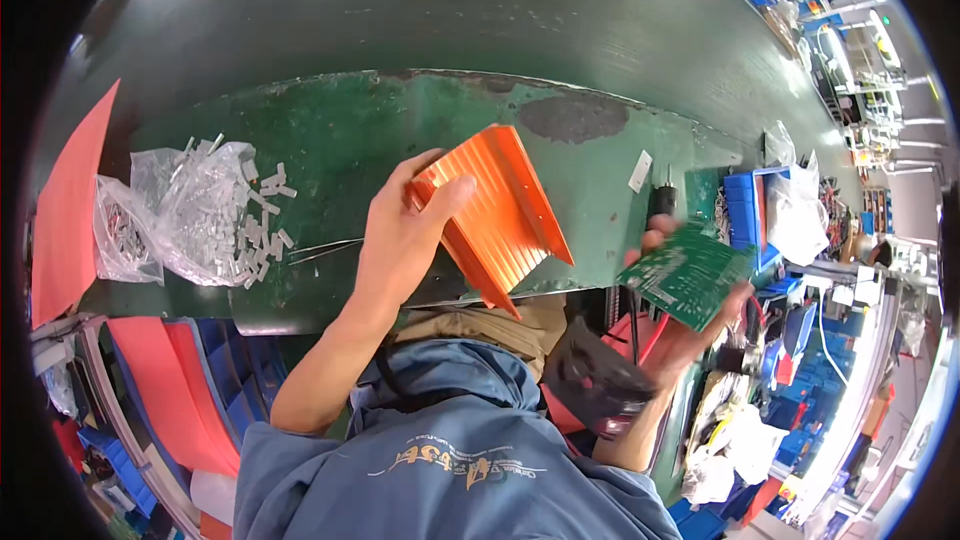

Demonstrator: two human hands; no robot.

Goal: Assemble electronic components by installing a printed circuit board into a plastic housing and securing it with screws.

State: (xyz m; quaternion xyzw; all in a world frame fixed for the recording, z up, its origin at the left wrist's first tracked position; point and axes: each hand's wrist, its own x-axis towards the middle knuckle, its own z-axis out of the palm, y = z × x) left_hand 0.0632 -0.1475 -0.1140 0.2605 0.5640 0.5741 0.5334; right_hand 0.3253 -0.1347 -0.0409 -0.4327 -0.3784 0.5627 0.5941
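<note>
My left arm bends inward, the left hand [400,230] clasping an orange ribbed channel [500,215] by its left side above the bench [340,175], while my right hand [728,316] holds a green circuit board [688,275] out to the right. Small pale pieces [262,240] spill from a clear bag [180,205] on the scuffed green surface, and a blue bin [742,208] stands at right. The channel looks glossy; the board's pale markings seem motion-blurred.

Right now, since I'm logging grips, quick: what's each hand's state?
Left hand: closed on the orange part, thumb over its near side.
Right hand: holding the green board, which partly hides its fingers.
</note>
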